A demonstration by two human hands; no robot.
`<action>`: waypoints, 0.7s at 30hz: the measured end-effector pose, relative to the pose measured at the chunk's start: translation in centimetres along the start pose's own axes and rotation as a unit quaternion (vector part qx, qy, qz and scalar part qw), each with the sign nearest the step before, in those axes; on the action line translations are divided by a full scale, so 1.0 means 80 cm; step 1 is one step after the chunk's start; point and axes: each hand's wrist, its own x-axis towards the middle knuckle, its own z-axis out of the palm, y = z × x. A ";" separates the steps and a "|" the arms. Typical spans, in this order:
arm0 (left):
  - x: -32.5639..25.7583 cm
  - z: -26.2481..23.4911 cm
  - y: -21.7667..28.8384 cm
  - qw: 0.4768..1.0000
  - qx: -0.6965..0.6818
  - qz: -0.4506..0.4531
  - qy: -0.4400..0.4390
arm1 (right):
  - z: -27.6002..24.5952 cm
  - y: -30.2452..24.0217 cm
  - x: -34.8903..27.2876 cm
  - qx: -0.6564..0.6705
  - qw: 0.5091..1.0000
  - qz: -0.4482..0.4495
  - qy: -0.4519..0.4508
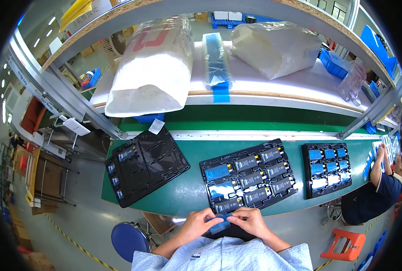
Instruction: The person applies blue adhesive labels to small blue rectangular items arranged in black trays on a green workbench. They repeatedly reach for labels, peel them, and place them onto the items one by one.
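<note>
Close to my body, at the near edge of the green table, my left hand point(201, 224) and my right hand point(250, 221) pinch a small piece of blue film point(220, 224) between thumbs and fingers. Just beyond them lies a black plastic tray point(269, 201) with flat phone-type batteries in its pockets. Most show a black face, such as the battery point(252, 179) in the middle. Two in the left column have blue faces, one of them the upper-left battery point(217, 172). My fingers hide part of the film and the tray's near edge.
To the left sit stacked black trays point(160, 156) with a few batteries. A tray of blue-faced batteries point(317, 169) lies right. Large plastic bags point(153, 67) and a roll of blue film point(215, 58) rest on the shelf. A co-worker point(381, 194) sits far right; a blue stool point(129, 241) stands left.
</note>
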 end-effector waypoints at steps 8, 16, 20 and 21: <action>-0.022 -0.055 -0.034 0.987 0.081 -0.033 0.134 | -0.070 0.036 0.001 0.182 0.963 0.164 0.108; -0.023 -0.006 -0.036 0.977 0.178 0.119 0.000 | -0.009 0.051 0.016 0.077 0.982 0.164 0.055; -0.018 0.008 -0.044 0.968 0.200 0.143 0.048 | -0.004 0.048 0.023 0.040 0.983 0.163 0.070; -0.017 0.009 -0.045 0.968 0.203 0.139 0.050 | -0.005 0.048 0.023 0.040 0.983 0.167 0.069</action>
